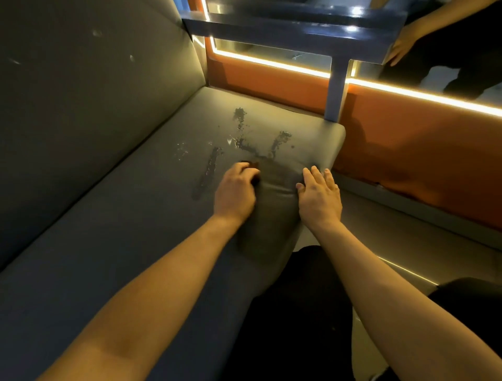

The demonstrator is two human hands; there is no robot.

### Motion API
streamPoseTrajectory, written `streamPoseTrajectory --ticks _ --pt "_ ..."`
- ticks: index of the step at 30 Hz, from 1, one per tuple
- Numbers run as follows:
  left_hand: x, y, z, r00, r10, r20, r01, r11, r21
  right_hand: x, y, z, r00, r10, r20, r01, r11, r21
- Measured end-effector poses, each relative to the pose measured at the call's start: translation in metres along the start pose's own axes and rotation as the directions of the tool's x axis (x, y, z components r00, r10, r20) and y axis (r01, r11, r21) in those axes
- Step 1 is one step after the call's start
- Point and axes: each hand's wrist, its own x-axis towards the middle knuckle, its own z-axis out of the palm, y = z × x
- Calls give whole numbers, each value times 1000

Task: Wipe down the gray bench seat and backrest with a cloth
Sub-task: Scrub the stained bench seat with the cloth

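Note:
The gray bench seat (141,206) runs from the lower left to its end at the right, with the gray backrest (89,95) rising at the left. Wet streaks and droplets (244,141) mark the seat near its end. My left hand (235,194) grips a small dark cloth (64,0) (255,167), mostly hidden under the fingers, pressed on the seat just below the wet marks. My right hand (320,195) lies flat with straight fingers on the seat's front edge near the corner.
An orange wall panel (407,152) with a lit strip (407,93) borders the bench end. A blue-gray table (298,30) on a post (336,89) stands beyond the seat. Another person's hand (404,46) rests at the table's right edge. My dark-clad legs are below.

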Motion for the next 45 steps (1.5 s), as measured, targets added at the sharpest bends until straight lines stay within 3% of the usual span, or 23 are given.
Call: streamPoseTrajectory --ticks 2,4,10,15,20,24,28,31,34,37,38,40,42,43,45 --pt "0 -21 -10 988 -136 -69 135 991 -19 -1 -3 0 1000 -24 -12 24 999 39" --pt "-6 -17 -10 984 -164 -70 160 985 -59 -2 -5 4 998 -57 -18 59 988 146" --pt "-42 54 24 996 67 52 -57 983 -174 1 4 3 999 -47 21 36 932 362" --pt "-36 39 20 980 180 80 -168 977 -133 -12 7 5 1000 -30 -3 29 938 346" --pt "-11 -10 0 989 -113 -95 101 988 -120 -19 9 9 999 -7 -34 18 940 339" --pt "-13 17 10 996 -87 -15 85 989 -122 -18 6 11 998 -3 -59 22 942 334" --pt "-24 59 25 997 -4 81 24 970 -243 -13 2 10 993 -20 -118 48 970 238" --pt "-19 69 17 988 -86 128 138 868 -477 -10 -7 2 983 -7 -186 76 927 366" --pt "-5 68 4 954 -217 208 300 642 -706 -11 -30 -5 978 -41 -203 159 774 613" --pt "7 60 0 943 -244 228 321 472 -821 -13 -46 -2 980 -128 -151 198 663 722" --pt "10 55 -1 944 -241 227 319 475 -820 -12 -47 0 979 -141 -144 201 658 725" --pt "16 39 2 963 -225 150 264 653 -710 -6 -45 1 976 -103 -191 207 710 673" --pt "25 23 12 981 -191 35 185 868 -461 12 -38 -3 958 14 -288 161 801 577" --pt "27 19 17 985 -173 15 169 933 -318 21 -35 -6 945 44 -325 142 837 528" --pt "29 19 29 987 -151 50 156 981 -115 37 -33 -8 947 -53 -318 184 899 398"
